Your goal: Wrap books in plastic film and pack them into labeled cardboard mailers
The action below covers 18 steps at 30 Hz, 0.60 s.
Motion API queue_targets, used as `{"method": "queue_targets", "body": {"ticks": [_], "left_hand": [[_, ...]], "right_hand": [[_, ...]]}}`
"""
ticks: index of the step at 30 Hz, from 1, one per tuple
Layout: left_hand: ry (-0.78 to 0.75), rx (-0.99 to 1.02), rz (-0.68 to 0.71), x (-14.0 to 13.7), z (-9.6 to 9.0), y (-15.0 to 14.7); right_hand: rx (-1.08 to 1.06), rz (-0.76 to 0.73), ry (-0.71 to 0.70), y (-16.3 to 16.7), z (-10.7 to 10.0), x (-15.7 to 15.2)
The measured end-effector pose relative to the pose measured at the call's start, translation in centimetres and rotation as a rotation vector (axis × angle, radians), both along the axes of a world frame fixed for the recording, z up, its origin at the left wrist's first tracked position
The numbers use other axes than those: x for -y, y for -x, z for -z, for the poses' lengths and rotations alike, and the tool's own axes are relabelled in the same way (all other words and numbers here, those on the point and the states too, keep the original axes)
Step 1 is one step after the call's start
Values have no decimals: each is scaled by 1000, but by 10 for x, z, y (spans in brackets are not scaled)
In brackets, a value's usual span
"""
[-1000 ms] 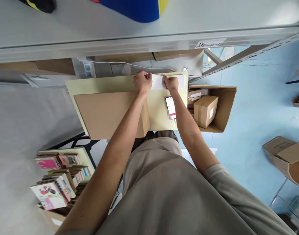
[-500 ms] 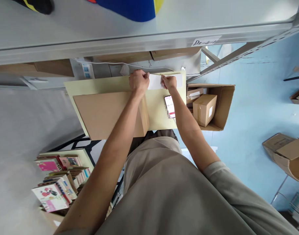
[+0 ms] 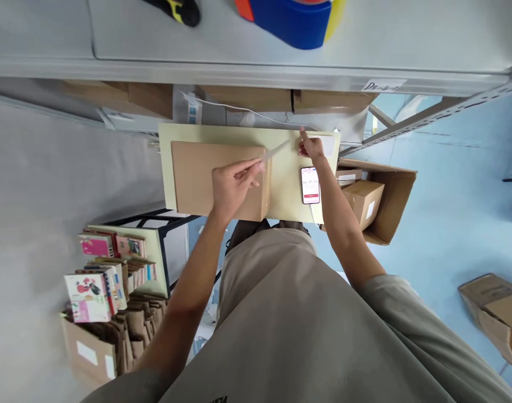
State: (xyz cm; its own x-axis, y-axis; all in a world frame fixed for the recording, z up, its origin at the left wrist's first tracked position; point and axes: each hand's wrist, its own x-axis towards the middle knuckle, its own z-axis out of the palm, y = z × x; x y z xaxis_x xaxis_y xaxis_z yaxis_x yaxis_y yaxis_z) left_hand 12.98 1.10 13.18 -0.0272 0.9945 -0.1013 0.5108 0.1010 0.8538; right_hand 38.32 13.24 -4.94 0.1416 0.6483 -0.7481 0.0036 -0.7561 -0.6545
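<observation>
My left hand [image 3: 234, 187] is above a closed cardboard box [image 3: 197, 173] and pinches a thin white label [image 3: 276, 150], seen nearly edge-on. The box lies on a pale yellow tabletop [image 3: 287, 210]. My right hand [image 3: 311, 147] is over the far right part of that tabletop, one digit stretched out and the others curled, with nothing visible in it. Beside it lies a white sheet of paper [image 3: 326, 144], partly covered by the hand. A lit phone [image 3: 310, 186] showing a timer lies just below my right wrist, a cable at its lower end.
A grey shelf [image 3: 239, 70] runs across, with a blue tape dispenser [image 3: 297, 22] and a black-and-yellow tool [image 3: 184, 11] on it. An open carton [image 3: 396, 204] holding a smaller box stands at right. Books [image 3: 90, 294] and a carton of folded cardboard [image 3: 85, 350] are at lower left.
My left hand has moved left and toward me, lifting the white label off to above the box. My right hand stays near the remaining paper, its fingers loosened. The view has shifted.
</observation>
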Motion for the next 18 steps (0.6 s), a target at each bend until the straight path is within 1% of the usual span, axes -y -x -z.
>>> {"method": "queue_targets", "body": {"ticks": [2, 5, 7, 9, 12, 15, 18], "left_hand": [[11, 55, 3, 28, -1, 9], [53, 117, 27, 57, 2, 17], [84, 157, 44, 70, -1, 18], [110, 217, 41, 81, -6, 19], [210, 343, -1, 92, -14, 25], [368, 417, -28, 100, -16, 37], [486, 400, -42, 107, -15, 51]], "right_hand": [[-163, -64, -76, 1, -30, 27], [-342, -195, -188, 3, -79, 82], [-366, -231, -292, 5, -106, 117], [-334, -227, -382, 7, -125, 143], [-247, -212, -453, 11, -136, 166], [-216, -219, -477, 21, -135, 179], [-229, -236, -456, 36, -131, 191]]}}
